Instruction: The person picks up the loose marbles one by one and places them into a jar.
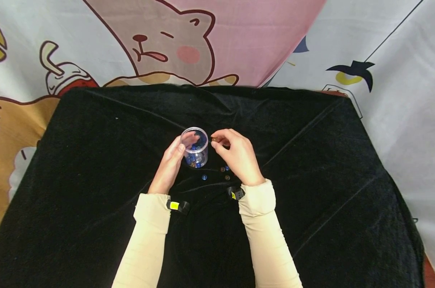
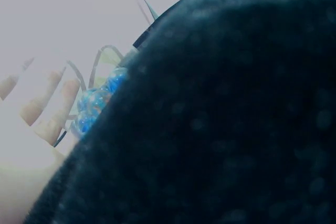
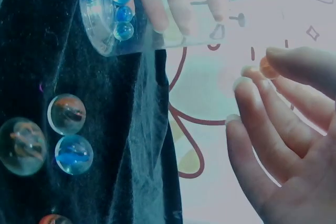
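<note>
A clear plastic jar (image 1: 204, 149) with an open top stands near the middle of the black cloth, with blue and some brownish marbles (image 2: 97, 103) at its bottom. My left hand (image 1: 170, 162) grips it from the left, thumb on the near side and fingers behind. Just right of the rim, my right hand (image 1: 240, 155) pinches an orange-brown marble (image 3: 268, 68) between thumb and fingertips. Below that hand lie several loose marbles, among them a blue marble (image 3: 74, 154) and a clear one with orange swirls (image 3: 22, 146).
Another blue marble (image 1: 204, 177) lies on the cloth just in front of the jar. The black cloth (image 1: 95, 168) covers the table and has some creases. A printed cartoon curtain (image 1: 260, 36) hangs behind the far edge.
</note>
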The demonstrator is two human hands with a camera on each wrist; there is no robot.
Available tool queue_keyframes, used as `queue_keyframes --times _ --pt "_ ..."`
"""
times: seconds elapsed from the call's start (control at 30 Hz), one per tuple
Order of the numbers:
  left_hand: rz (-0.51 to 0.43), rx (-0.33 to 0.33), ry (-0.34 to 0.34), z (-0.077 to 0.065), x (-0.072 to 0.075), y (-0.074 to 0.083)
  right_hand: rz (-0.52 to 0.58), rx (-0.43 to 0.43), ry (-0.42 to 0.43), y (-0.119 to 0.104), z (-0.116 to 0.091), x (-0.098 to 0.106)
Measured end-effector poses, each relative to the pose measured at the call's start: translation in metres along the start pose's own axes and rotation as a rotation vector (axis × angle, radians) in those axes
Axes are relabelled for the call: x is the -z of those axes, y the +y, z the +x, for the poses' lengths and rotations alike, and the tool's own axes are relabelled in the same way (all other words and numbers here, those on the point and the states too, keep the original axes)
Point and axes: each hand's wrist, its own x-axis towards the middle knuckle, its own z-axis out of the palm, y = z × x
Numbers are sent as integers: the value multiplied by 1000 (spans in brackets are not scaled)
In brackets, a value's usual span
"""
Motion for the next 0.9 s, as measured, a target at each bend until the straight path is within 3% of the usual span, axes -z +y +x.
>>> queue_keyframes --times 0.37,0.6,0.9 --pt "19 -12 -12 -2 -7 15 102 37 107 -7 0 -2" --pt "-6 -26 -20 -1 -6 13 158 63 111 -12 0 -5" --pt "4 -15 -19 -1 -6 13 142 75 106 -17 0 -7"
